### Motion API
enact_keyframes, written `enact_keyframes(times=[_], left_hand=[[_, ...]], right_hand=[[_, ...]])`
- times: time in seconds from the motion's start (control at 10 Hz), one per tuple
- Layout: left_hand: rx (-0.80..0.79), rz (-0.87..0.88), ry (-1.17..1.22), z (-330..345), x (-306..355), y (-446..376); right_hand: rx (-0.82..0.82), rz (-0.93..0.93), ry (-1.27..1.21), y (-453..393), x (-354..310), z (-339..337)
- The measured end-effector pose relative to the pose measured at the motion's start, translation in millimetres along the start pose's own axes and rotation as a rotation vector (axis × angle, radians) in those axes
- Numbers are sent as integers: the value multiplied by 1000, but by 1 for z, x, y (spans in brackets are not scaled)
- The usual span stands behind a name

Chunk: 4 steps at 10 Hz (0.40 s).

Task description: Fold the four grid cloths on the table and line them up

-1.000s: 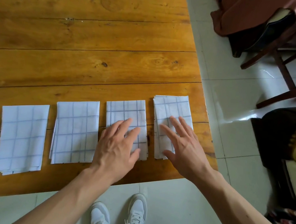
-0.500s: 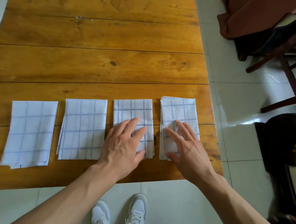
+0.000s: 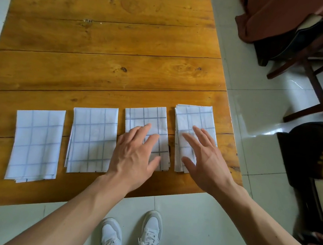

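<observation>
While your left hand (image 3: 135,155) lies flat, gripping nothing, on the third cloth (image 3: 147,120), your right hand (image 3: 204,158) rests open on the fourth cloth (image 3: 195,118), whose long axis runs away from you, set slightly farther back.

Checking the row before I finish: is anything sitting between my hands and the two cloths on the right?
Nothing visible. The left hand lies directly over the third cloth, the right hand over the fourth cloth.
</observation>
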<state>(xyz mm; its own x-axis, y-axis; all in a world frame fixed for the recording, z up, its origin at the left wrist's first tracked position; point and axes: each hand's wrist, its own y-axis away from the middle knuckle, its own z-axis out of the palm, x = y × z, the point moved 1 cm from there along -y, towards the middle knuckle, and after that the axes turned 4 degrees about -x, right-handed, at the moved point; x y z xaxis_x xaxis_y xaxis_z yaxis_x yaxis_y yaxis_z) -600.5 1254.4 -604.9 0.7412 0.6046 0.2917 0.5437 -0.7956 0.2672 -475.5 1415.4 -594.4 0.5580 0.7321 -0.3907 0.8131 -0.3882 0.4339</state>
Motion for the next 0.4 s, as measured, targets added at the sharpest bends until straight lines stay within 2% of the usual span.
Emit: enact_keyframes(times=[0.2, 0.4], left_hand=[[-70, -98, 4, -50, -17, 21], [-36, -173, 14, -132, -25, 47]], right_hand=[[-10, -12, -39, 9, -34, -31], [38, -42, -90, 32, -78, -82]])
